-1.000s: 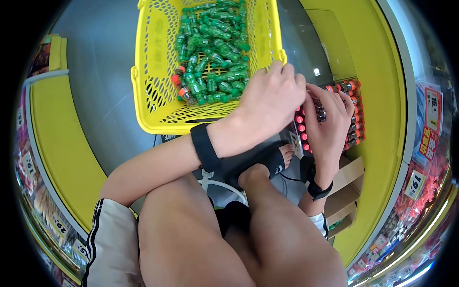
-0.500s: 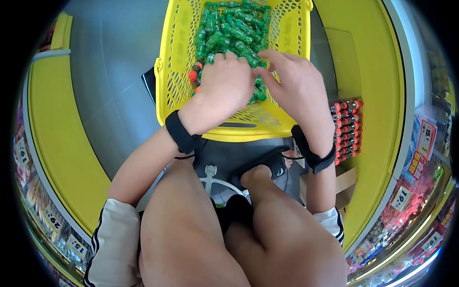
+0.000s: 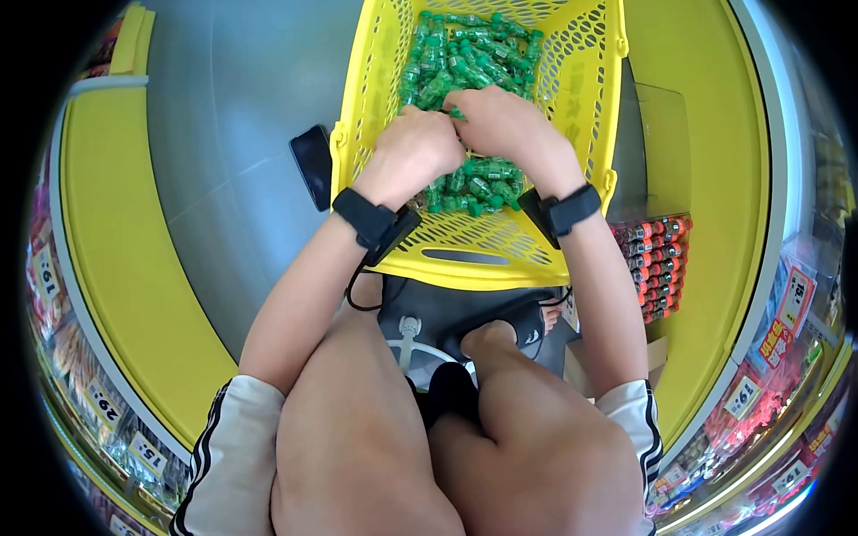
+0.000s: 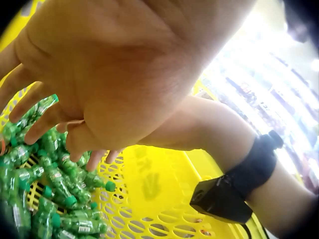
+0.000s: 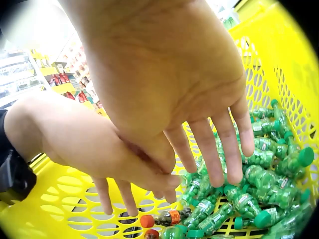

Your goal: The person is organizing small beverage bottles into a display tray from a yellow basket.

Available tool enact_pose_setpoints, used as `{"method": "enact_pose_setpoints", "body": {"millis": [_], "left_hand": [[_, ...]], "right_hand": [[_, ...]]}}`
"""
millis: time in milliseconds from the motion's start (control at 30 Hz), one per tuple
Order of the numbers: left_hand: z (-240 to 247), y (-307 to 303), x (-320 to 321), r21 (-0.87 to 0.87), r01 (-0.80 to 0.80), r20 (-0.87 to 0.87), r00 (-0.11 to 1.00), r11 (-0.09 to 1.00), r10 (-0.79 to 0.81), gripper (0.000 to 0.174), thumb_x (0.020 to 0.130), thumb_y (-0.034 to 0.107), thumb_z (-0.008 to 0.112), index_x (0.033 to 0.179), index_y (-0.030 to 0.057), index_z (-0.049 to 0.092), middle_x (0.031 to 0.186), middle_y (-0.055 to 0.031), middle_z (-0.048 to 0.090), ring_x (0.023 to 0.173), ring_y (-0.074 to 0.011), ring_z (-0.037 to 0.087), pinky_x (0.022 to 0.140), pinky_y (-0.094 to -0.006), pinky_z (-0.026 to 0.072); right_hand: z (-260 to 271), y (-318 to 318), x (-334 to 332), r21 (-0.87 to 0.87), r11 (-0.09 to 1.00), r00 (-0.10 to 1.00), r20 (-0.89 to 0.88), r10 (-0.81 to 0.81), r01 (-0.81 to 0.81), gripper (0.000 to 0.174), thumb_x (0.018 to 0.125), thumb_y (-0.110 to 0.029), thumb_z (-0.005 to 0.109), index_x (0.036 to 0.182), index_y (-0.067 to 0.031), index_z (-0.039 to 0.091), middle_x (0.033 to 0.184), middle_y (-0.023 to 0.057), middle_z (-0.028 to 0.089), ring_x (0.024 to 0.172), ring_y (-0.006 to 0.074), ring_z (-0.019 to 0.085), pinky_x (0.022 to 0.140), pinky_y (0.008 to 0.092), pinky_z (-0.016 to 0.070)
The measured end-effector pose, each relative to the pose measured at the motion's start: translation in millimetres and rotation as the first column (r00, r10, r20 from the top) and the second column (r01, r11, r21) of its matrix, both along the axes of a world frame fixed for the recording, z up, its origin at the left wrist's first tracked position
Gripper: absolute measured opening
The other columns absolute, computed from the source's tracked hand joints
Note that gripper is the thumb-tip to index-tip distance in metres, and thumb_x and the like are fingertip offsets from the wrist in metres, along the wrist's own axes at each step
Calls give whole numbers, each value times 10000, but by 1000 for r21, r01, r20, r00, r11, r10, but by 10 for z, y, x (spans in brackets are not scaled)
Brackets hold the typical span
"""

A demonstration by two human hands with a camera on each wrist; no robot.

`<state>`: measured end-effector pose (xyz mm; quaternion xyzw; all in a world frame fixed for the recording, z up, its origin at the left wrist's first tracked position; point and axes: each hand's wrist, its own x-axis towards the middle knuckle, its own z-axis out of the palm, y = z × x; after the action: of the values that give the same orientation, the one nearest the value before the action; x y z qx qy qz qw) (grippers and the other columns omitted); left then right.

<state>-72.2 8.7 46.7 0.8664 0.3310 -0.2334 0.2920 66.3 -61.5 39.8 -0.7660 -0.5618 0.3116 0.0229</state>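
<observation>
A yellow perforated basket (image 3: 483, 275) stands in front of me, with a pile of small green-capped bottles (image 3: 487, 189) in it. My left hand (image 3: 418, 143) and right hand (image 3: 508, 123) are over this pile, close together. In the right wrist view, the right fingers (image 5: 225, 144) hang straight down with nothing between them, and the right thumb overlaps the left hand. The left fingers (image 4: 50, 119) droop loosely over the bottles with nothing visible in the palm. Below the hands lies a dark bottle with an orange cap (image 5: 168, 217), among green ones.
Dark bottles with red and orange caps (image 3: 660, 268) are stacked in rows right of the basket. A cardboard box (image 3: 657, 359) sits nearer me. On the floor, left of the basket, lies a phone (image 3: 312, 165). Yellow shelf bases (image 3: 116, 268) with packaged goods line both sides.
Both hands have moved left from the stacked dark bottles to over the basket and come together there. The basket sits further right and lower in the head view, and the phone has come into sight.
</observation>
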Motion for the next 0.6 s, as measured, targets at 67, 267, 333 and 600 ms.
{"method": "enact_pose_setpoints", "body": {"millis": [67,267,333,600], "left_hand": [[-109,41,4,-24,18,-14,1000,1000,-18,315,927,233,644,1054,13,831,1110,-253,795,1050,-435,774,912,-493,624],[-154,88,59,-75,12,-111,994,997,-21,301,890,178,625,1037,17,833,1111,-232,806,1061,-397,784,938,-456,610],[-98,107,127,-86,32,-232,971,996,-51,316,895,173,621,1065,4,827,1136,-220,810,1073,-372,792,953,-444,600],[-503,148,66,-59,0,-308,951,998,-18,411,925,135,551,1209,-44,789,1207,-259,786,1125,-405,775,959,-476,617]], "right_hand": [[-235,67,74,-72,997,998,-69,-1,-4,344,972,-215,675,1291,-143,780,1264,201,783,1171,400,754,1001,539,606],[-731,213,105,-10,996,968,-240,79,-84,430,987,-168,667,1413,-161,727,1298,188,780,1175,392,747,1017,494,589],[-793,270,61,-68,989,952,-288,109,-133,469,977,-176,685,1445,-167,709,1309,178,779,1180,379,747,1023,490,583],[-963,400,-130,-43,985,949,-276,150,-168,509,958,-141,722,1439,-305,726,1297,128,789,1188,347,752,1007,467,604]]}}
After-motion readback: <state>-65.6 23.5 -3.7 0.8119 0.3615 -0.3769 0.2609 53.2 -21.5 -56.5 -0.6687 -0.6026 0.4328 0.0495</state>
